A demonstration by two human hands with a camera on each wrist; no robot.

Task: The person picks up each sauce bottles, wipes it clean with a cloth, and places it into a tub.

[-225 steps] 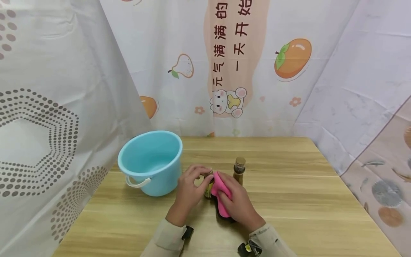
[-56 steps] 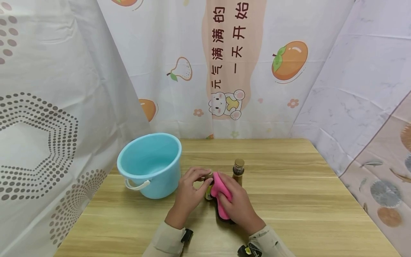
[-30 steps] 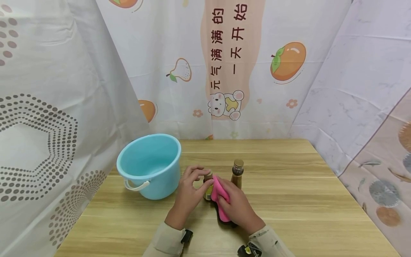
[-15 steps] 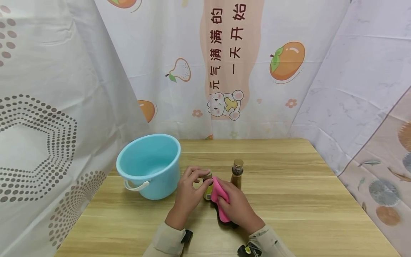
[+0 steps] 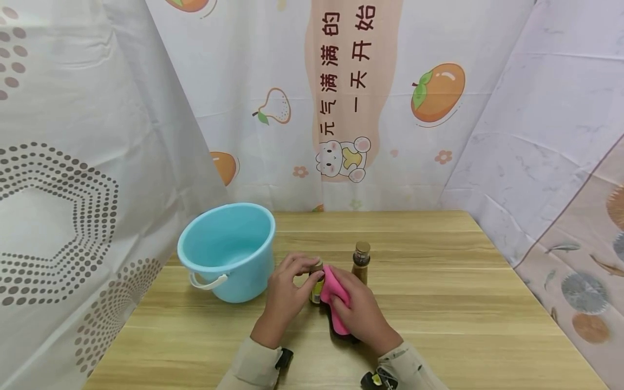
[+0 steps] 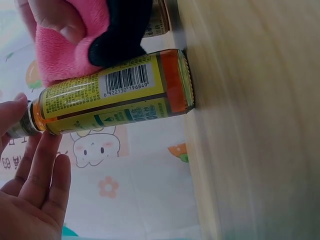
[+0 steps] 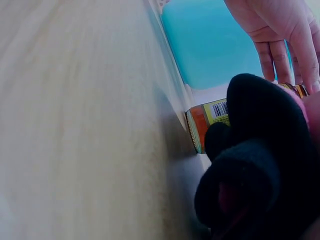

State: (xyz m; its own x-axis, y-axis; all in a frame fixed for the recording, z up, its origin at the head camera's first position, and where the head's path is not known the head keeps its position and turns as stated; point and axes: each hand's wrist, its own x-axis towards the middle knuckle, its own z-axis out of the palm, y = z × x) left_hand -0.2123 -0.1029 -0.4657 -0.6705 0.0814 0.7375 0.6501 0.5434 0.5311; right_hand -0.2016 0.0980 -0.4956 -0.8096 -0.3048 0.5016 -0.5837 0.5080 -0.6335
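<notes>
A small glass bottle point(image 6: 90, 104) with a yellow label, a barcode and orange-brown contents stands upright on the table in front of me. My left hand point(image 5: 286, 290) pinches it at the cap and neck between thumb and fingers. In my right hand point(image 5: 362, 310) is a cloth point(image 5: 334, 292), pink on one side and black on the other, bunched under the fingers and thumb. The cloth lies against the bottle's right side, as the left wrist view shows. Its black side point(image 7: 260, 135) hides part of the bottle in the right wrist view.
A second bottle point(image 5: 361, 262) with a gold cap stands just behind my right hand. At the left of the wooden table point(image 5: 453, 309) is a light blue bucket point(image 5: 248, 276) with a white handle. Printed curtains point(image 5: 273, 49) hang behind the table and along its sides.
The cloth and my right hand have shifted slightly away from me over the last half second, after a small shift toward me before that. The left hand keeps its hold on the bottle.
</notes>
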